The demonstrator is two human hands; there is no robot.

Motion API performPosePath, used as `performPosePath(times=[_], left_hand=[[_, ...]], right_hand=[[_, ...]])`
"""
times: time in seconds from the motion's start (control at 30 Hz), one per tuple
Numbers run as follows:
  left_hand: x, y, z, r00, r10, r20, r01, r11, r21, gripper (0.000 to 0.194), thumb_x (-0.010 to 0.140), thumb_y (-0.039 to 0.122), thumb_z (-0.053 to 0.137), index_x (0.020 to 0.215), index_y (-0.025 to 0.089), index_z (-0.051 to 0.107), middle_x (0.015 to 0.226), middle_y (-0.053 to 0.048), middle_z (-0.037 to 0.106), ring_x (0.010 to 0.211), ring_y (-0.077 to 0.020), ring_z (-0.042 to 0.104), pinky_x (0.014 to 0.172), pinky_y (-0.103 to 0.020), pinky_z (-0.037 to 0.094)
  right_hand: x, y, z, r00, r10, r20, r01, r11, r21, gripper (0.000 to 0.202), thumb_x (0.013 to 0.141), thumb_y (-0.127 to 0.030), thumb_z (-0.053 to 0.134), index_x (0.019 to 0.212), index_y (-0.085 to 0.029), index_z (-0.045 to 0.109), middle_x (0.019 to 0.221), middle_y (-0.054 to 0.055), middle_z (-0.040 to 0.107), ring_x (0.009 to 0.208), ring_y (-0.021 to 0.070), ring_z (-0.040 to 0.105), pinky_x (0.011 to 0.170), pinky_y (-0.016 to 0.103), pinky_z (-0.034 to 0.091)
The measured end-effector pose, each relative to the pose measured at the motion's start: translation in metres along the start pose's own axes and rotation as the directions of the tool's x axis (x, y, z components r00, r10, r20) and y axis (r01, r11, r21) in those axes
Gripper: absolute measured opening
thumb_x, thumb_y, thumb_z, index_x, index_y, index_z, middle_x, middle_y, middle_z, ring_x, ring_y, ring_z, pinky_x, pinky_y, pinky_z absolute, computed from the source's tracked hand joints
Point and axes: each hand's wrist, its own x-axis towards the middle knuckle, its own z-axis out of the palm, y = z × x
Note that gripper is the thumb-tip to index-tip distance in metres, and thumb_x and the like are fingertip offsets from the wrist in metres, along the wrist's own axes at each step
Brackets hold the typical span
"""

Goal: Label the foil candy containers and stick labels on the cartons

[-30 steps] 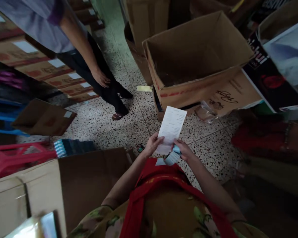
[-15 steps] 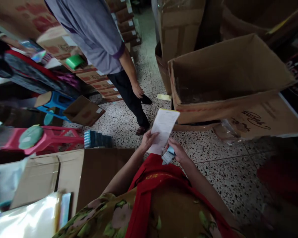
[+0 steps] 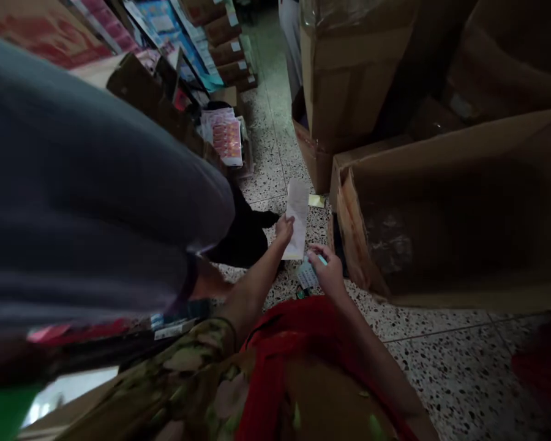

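Note:
My left hand (image 3: 284, 229) grips the left edge of a long white printed paper (image 3: 298, 211), held out in front of my body. Just right of the paper's lower end, my right hand (image 3: 329, 269) is closed on a light blue printed slip (image 3: 307, 275), which hangs below the fingers. The paper and the slip are apart. Below both hands lies my red apron (image 3: 303, 318).
A person in a grey-blue shirt (image 3: 96, 184) stands very close on the left. At the right is a large opened cardboard box (image 3: 441, 300), with a taller taped box (image 3: 344, 98) behind. Packets (image 3: 227, 141) and a yellow slip (image 3: 316, 201) lie on the speckled floor (image 3: 431, 343).
The other person has come much closer and now covers the left side. My left hand has lifted the paper slightly, away from my right hand. The view has moved nearer the open box.

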Motion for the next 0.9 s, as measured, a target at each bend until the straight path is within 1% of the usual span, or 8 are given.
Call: performPosePath(times=[0.13,0.27,0.37,0.5,0.67,0.73,0.8,0.9], left_hand=[[0.088,0.027,0.027,0.992,-0.026,0.122,0.0,0.979,0.206,0.03,0.094,0.025,0.054,0.119,0.011,0.066,0.109,-0.014,0.073,0.104,-0.0258,0.065,0.089,-0.033,0.048],[0.157,0.034,0.042,0.95,-0.017,0.313,-0.103,0.926,0.362,0.026,0.096,0.031,0.059,0.115,0.014,0.066,0.114,-0.011,0.069,0.108,-0.023,0.064,0.096,-0.04,0.051],[0.204,0.032,0.044,0.913,-0.037,0.407,-0.16,0.884,0.439,0.033,0.096,0.039,0.061,0.12,0.015,0.063,0.121,-0.009,0.064,0.108,-0.0218,0.064,0.095,-0.044,0.055],[0.266,0.028,0.039,0.876,-0.086,0.474,-0.199,0.831,0.519,0.037,0.096,0.038,0.062,0.124,0.015,0.06,0.124,-0.01,0.063,0.109,-0.0223,0.064,0.093,-0.044,0.056],[0.357,0.026,0.038,0.818,-0.144,0.557,-0.276,0.752,0.599,0.033,0.1,0.031,0.055,0.125,0.011,0.059,0.127,-0.011,0.061,0.111,-0.0203,0.063,0.098,-0.041,0.052],[0.399,0.022,0.049,0.791,-0.152,0.593,-0.307,0.739,0.599,0.031,0.102,0.03,0.052,0.124,0.009,0.06,0.127,-0.011,0.061,0.111,-0.0201,0.063,0.098,-0.04,0.052],[0.444,0.013,0.07,0.764,-0.131,0.632,-0.341,0.75,0.567,0.035,0.098,0.035,0.058,0.125,0.013,0.06,0.125,-0.011,0.062,0.109,-0.0221,0.064,0.094,-0.042,0.056],[0.511,-0.016,0.126,0.726,0.008,0.688,-0.43,0.786,0.444,0.038,0.098,0.037,0.059,0.128,0.013,0.058,0.127,-0.011,0.061,0.109,-0.0205,0.063,0.095,-0.041,0.055]], right_hand=[[0.035,-0.025,-0.009,0.995,-0.051,-0.086,0.041,0.993,-0.112,0.029,0.084,-0.042,0.066,0.104,-0.022,0.073,0.095,0.005,0.072,0.085,0.0214,0.063,0.081,0.033,0.047],[0.07,-0.02,-0.02,0.987,-0.12,-0.105,0.091,0.965,-0.247,0.026,0.088,-0.041,0.061,0.104,-0.025,0.074,0.099,0.007,0.073,0.093,0.0239,0.064,0.091,0.037,0.048],[0.091,-0.008,-0.027,0.982,-0.119,-0.146,0.065,0.94,-0.334,0.026,0.091,-0.042,0.059,0.106,-0.026,0.075,0.097,0.008,0.073,0.092,0.0235,0.065,0.09,0.036,0.049],[0.122,0.0,-0.028,0.958,-0.096,-0.269,-0.018,0.92,-0.392,0.031,0.091,-0.048,0.06,0.103,-0.025,0.077,0.095,0.008,0.073,0.089,0.0223,0.067,0.084,0.033,0.052],[0.198,-0.017,0.0,0.941,-0.024,-0.338,-0.128,0.899,-0.42,0.041,0.088,-0.058,0.058,0.097,-0.022,0.078,0.096,0.008,0.075,0.09,0.0221,0.069,0.082,0.032,0.053],[0.237,-0.024,0.018,0.892,0.066,-0.447,-0.265,0.878,-0.399,0.047,0.085,-0.062,0.059,0.098,-0.021,0.077,0.102,0.01,0.076,0.095,0.0238,0.069,0.085,0.033,0.053],[0.277,-0.024,0.034,0.81,0.194,-0.554,-0.44,0.826,-0.353,0.052,0.081,-0.066,0.06,0.101,-0.021,0.076,0.106,0.01,0.076,0.098,0.0259,0.069,0.083,0.033,0.053],[0.33,-0.001,0.042,0.71,0.329,-0.623,-0.618,0.715,-0.327,0.053,0.077,-0.068,0.063,0.102,-0.024,0.077,0.099,0.008,0.078,0.093,0.0281,0.071,0.074,0.034,0.055]])
